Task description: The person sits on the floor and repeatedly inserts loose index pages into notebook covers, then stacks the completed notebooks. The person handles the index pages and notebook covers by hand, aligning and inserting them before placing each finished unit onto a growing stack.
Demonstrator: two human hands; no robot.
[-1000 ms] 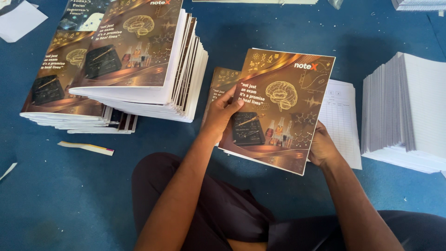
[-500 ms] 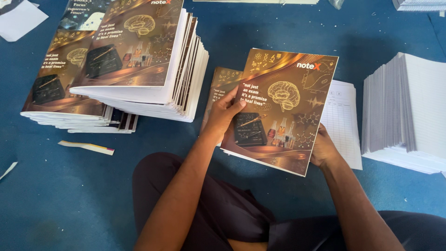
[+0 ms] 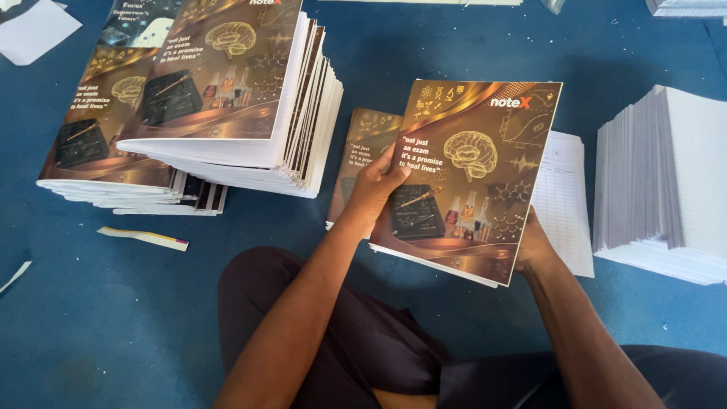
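I hold a notebook (image 3: pixel 477 163) with a brown and gold cover showing a brain drawing, lifted off the blue floor in front of my knees. My left hand (image 3: pixel 375 185) grips its left edge, thumb on the cover. My right hand (image 3: pixel 534 246) holds its lower right corner from beneath, mostly hidden by the book. Under the notebook lies another like cover (image 3: pixel 363 151) and a printed white sheet (image 3: pixel 564 204).
Two tall stacks of the same notebooks (image 3: pixel 227 98) stand at the upper left. A thick pile of white ruled pages (image 3: pixel 670 178) sits at the right. A paper strip (image 3: pixel 144 238) and white scraps (image 3: pixel 34 30) lie on the blue floor (image 3: pixel 106 333). My dark-clothed legs (image 3: pixel 363 356) fill the bottom.
The notebook has shifted very slightly up and to the right in my hands. Both hands keep the same grip.
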